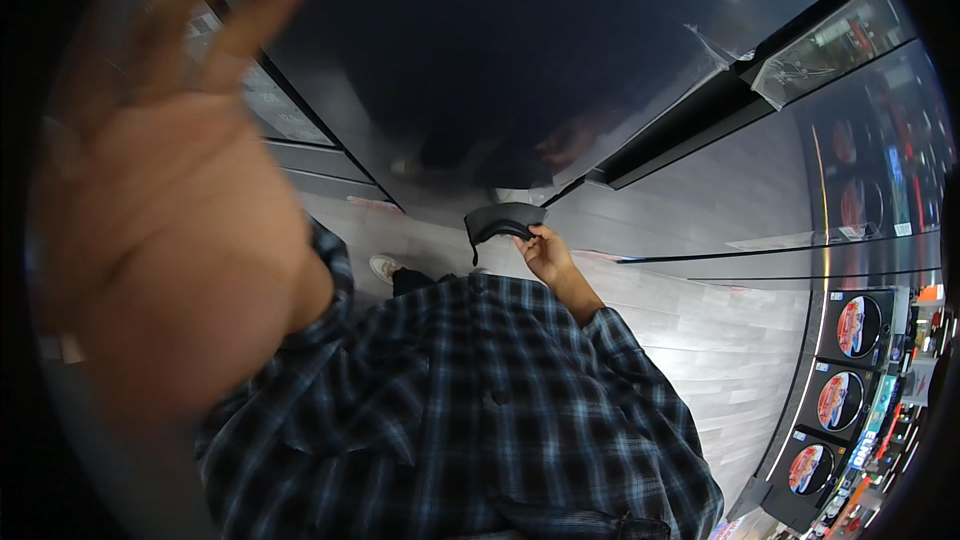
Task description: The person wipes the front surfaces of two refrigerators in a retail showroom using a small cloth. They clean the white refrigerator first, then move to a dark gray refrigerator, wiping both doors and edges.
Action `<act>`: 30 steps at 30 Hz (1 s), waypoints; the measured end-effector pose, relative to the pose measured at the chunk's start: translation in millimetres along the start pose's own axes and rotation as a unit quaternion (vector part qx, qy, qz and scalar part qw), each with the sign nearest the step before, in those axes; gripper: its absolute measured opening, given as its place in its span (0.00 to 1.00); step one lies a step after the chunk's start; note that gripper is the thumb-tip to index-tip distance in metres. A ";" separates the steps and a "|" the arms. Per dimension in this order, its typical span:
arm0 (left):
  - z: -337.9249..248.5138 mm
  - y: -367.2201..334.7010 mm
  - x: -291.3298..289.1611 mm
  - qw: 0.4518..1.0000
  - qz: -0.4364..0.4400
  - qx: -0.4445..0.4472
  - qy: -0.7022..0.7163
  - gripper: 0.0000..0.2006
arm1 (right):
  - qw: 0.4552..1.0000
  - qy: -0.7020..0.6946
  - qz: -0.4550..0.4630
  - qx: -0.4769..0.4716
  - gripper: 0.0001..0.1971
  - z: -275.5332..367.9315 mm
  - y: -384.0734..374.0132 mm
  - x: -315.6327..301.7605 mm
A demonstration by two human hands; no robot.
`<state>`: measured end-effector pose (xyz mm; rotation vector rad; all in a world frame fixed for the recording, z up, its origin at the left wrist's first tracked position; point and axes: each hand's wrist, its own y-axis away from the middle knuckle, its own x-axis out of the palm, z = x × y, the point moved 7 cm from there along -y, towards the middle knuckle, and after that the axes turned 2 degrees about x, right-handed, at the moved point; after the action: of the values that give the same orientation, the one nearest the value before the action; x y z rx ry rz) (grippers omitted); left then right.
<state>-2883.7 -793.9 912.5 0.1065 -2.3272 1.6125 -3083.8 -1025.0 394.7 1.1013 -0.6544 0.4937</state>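
Note:
My left hand [190,220] is raised close to the camera on the left, large and blurred. Its palm shows and its fingers stretch upward, apart, with nothing seen in them; the fingertips partly run out of the picture. Lower down, in front of my shirt, my right hand [543,252] pinches the right end of a dark grey, curved, soft-looking piece with a black strap [502,218]. One strap end dangles at its left. What kind of thing it is, I cannot tell. Beyond it stands a tall, glossy dark appliance door [480,70], apart from both hands.
Clear plastic film [825,50] clings by the dark slot on the appliance's right. Several black front-loading machines with round doors [838,400] line the far right. Pale grey plank flooring [720,350] lies between. A light shoe [383,266] shows below.

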 end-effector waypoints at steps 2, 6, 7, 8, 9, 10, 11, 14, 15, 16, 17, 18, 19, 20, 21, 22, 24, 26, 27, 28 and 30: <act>35.3 41.0 -30.9 0.969 -0.115 0.069 -0.207 0.15 | 0.999 0.011 0.016 0.025 0.04 -3.5 -3.0 4.4; 169.2 208.2 -123.1 0.804 -0.379 -0.306 -0.342 0.11 | 0.997 -0.012 0.054 0.058 0.06 -4.2 25.5 42.1; 188.0 276.5 -145.5 0.740 -0.420 -0.401 -0.340 0.14 | 0.991 -0.025 0.100 0.082 0.07 -4.4 31.9 53.6; 205.2 346.8 -165.4 0.669 -0.453 -0.491 -0.325 0.18 | 0.983 -0.038 0.147 0.107 0.08 -8.1 36.9 67.1; 216.4 391.1 -161.3 0.648 -0.490 -0.541 -0.216 0.20 | 0.976 -0.093 0.163 0.114 0.13 -9.6 45.3 82.5; 222.6 420.9 -156.2 0.614 -0.523 -0.582 -0.103 0.22 | 0.973 -0.079 0.183 0.119 0.14 -10.9 51.0 96.0; 227.7 427.5 -152.8 0.624 -0.511 -0.591 -0.017 0.23 | 0.970 -0.066 0.197 0.122 0.15 -9.8 61.0 105.6; 227.8 417.8 -123.1 0.623 -0.477 -0.577 0.227 0.26 | 0.965 -0.065 0.226 0.117 0.16 -4.2 76.9 124.7; 222.9 400.4 -113.3 0.621 -0.470 -0.555 0.293 0.26 | 0.965 -0.067 0.225 0.116 0.16 -2.6 77.4 121.6; 219.9 374.5 -103.7 0.619 -0.460 -0.529 0.355 0.26 | 0.965 -0.066 0.226 0.114 0.16 1.4 77.0 122.2; 216.4 365.9 -103.9 0.647 -0.453 -0.504 0.350 0.26 | 0.965 -0.055 0.234 0.109 0.16 3.0 78.7 124.2; 213.3 357.4 -103.6 0.673 -0.445 -0.480 0.344 0.25 | 0.966 -0.058 0.232 0.097 0.16 5.5 79.1 125.2; 210.8 351.1 -103.7 0.699 -0.436 -0.454 0.339 0.25 | 0.968 -0.061 0.230 0.084 0.15 8.0 79.0 125.8; 208.4 348.9 -104.8 0.713 -0.440 -0.447 0.314 0.23 | 0.969 -0.063 0.227 0.072 0.15 10.4 78.7 126.5; 205.8 346.5 -106.0 0.725 -0.444 -0.440 0.289 0.23 | 0.970 -0.059 0.227 0.059 0.15 13.4 78.7 127.3; 204.0 342.1 -105.9 0.736 -0.446 -0.435 0.265 0.23 | 0.971 -0.056 0.226 0.043 0.14 17.7 83.0 130.5; 203.2 332.4 -105.9 0.762 -0.415 -0.463 0.180 0.23 | 0.973 -0.050 0.225 0.012 0.14 25.5 92.3 136.6; 201.1 317.1 -105.9 0.773 -0.377 -0.505 0.081 0.22 | 0.973 -0.036 0.227 -0.018 0.15 33.4 97.1 140.1; 198.5 308.5 -105.7 0.768 -0.355 -0.533 0.024 0.20 | 0.967 -0.036 0.251 -0.034 0.16 38.0 96.2 138.6; 194.0 300.6 -105.3 0.760 -0.333 -0.558 -0.034 0.19 | 0.968 -0.017 0.240 -0.065 0.15 41.7 99.8 140.6; 179.7 283.8 -111.3 0.773 -0.374 -0.498 -0.122 0.13 | 0.968 0.023 0.221 -0.120 0.14 50.7 116.5 159.9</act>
<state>-2881.4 -869.0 566.7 0.8834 -2.4859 -0.0858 -3058.5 -1020.5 597.4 0.7100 -0.8999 0.7970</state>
